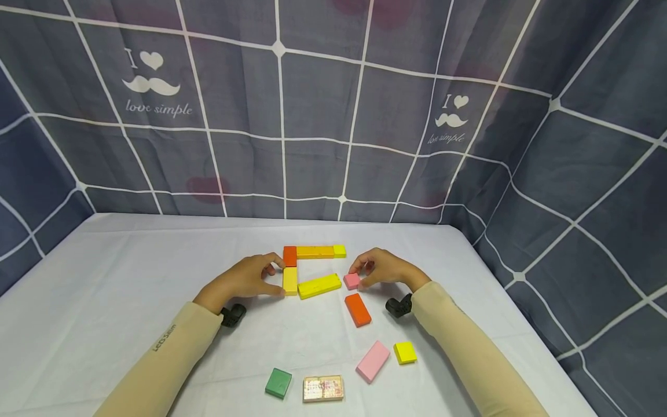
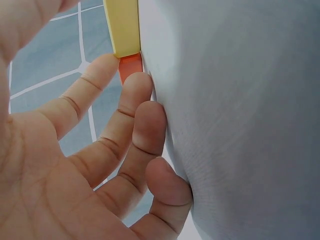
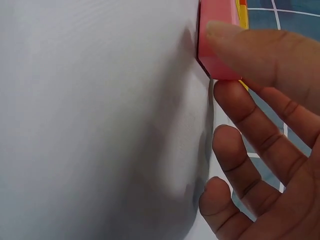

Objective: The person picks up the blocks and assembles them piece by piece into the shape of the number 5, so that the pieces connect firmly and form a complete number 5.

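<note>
My right hand (image 1: 385, 268) pinches a small pink block (image 1: 351, 281) between thumb and fingers, low at the white table. In the right wrist view the thumb lies on the face of that pink block (image 3: 217, 52). My left hand (image 1: 252, 275) rests at the left side of a pale yellow block (image 1: 289, 281) and a red-orange block (image 1: 289, 256), its fingers spread and touching them. Those two stand end to end. From the red-orange one a row runs right: an orange-yellow block (image 1: 315, 252), then a small yellow block (image 1: 340, 251). A bright yellow block (image 1: 319, 286) lies slanted between the hands.
Nearer the person lie a red-orange oblong block (image 1: 358, 310), a pink oblong block (image 1: 373, 361), a yellow square block (image 1: 405, 353), a green block (image 1: 278, 383) and a patterned block (image 1: 323, 388). A dark grid-patterned curtain (image 1: 250, 168) hangs behind the white tabletop (image 1: 130, 266).
</note>
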Tool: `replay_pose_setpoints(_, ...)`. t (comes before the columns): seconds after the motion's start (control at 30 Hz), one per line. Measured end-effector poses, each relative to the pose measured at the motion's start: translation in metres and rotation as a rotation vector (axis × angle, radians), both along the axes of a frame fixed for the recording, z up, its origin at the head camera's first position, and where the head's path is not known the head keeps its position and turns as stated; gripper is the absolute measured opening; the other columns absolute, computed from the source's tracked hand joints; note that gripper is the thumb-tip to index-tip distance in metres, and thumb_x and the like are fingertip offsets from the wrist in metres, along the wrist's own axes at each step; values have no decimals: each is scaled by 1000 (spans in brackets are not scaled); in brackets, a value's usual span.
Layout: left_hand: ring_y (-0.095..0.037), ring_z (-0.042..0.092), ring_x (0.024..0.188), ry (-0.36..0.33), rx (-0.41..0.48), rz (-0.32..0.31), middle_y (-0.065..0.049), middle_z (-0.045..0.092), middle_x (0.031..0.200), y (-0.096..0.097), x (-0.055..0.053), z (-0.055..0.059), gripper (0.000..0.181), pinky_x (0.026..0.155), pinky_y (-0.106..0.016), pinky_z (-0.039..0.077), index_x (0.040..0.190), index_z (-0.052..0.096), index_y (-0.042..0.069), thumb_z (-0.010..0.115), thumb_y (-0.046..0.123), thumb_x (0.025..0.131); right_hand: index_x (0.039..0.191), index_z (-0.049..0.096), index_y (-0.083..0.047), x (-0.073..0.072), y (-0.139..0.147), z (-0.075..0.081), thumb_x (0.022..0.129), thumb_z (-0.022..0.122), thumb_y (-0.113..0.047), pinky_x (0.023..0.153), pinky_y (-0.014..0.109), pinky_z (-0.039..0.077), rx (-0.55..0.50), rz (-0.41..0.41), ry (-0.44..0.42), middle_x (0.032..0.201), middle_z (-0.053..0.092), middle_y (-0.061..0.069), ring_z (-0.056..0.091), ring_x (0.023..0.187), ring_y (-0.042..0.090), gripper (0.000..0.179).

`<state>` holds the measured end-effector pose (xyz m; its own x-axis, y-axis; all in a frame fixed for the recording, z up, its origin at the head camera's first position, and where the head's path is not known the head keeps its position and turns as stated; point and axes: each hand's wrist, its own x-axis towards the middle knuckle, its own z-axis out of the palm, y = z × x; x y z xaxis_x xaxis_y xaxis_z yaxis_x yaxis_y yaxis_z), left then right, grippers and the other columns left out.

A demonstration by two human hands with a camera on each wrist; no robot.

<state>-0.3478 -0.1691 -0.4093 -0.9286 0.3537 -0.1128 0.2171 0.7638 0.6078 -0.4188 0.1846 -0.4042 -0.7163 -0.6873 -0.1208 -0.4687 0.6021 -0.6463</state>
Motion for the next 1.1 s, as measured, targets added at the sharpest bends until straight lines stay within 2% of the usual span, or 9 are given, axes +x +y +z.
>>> replay_pose_setpoints(0.3, -29, 61, 101, 18, 3, -15, -14, 69, 115, -1, -2, -2, 55, 95, -51, 56, 129, 65, 10, 93, 26, 85, 113, 79, -3, -2, -2, -3, 85, 88, 0, 88, 28, 50, -3, 9, -7, 103, 75, 1, 59, 92, 18, 29)
replay_pose_setpoints(0.57, -31, 61, 104, 22, 16, -19, -14, 70, 116, -2, -3, -3, 55, 99, -54, 54, 130, 65, 9, 93, 26, 85, 110, 79, -5, 0, -5, -3, 85, 88, -1, 85, 27, 47, 6, -2, -30, 97, 71, -5, 57, 90, 17, 27)
replay_pose_setpoints(0.83, -30, 61, 104, 22, 9, -20, -14, 70, 115, -4, -3, -2, 55, 98, -53, 54, 129, 65, 9, 93, 27, 85, 112, 78, -2, 0, -6, -2, 85, 87, 0, 86, 28, 48, -4, 31, -50, 98, 71, 0, 58, 92, 19, 29)
replay_pose_setpoints(1.1, -30, 61, 105, 17, 17, -25, -13, 70, 116, -3, -4, -4, 55, 99, -53, 54, 129, 65, 9, 93, 27, 85, 114, 76, -1, -1, -4, -4, 86, 87, 0, 88, 27, 48, 6, 1, -79, 101, 72, 1, 57, 92, 15, 30)
